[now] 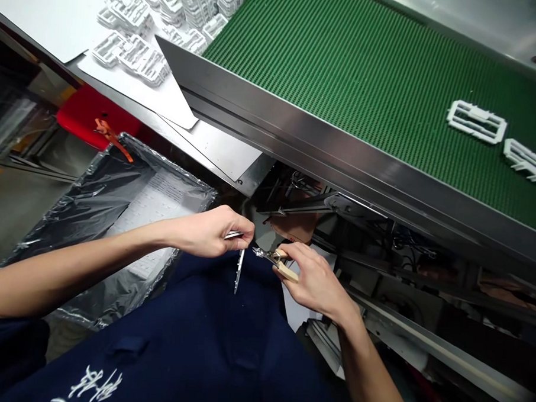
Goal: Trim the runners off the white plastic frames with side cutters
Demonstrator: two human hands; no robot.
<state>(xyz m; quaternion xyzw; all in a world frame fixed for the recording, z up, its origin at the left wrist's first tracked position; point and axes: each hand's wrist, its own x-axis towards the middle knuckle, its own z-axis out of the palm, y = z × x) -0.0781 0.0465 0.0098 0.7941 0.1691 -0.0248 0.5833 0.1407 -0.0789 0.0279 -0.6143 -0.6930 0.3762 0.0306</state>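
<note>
My left hand point(216, 231) is closed on a thin white plastic part point(239, 271), seen edge-on with small nubs along its side. The part hangs down below my fingers, and the rest of it is hidden in my grip. In my right hand point(311, 277) is a pair of nippers point(272, 257) with cream handles, my fingers wrapped round them. Their metal jaws point left, close beside the white part; I cannot tell whether they touch it.
A green conveyor belt point(345, 68) behind a metal side rail point(297, 131) carries white plastic frames point(476, 122). Stacked white frames point(141, 56) lie on the table at upper left. A bin lined with black plastic point(95, 187) stands at left, near a red stool point(83, 113) and orange-handled tool point(113, 140).
</note>
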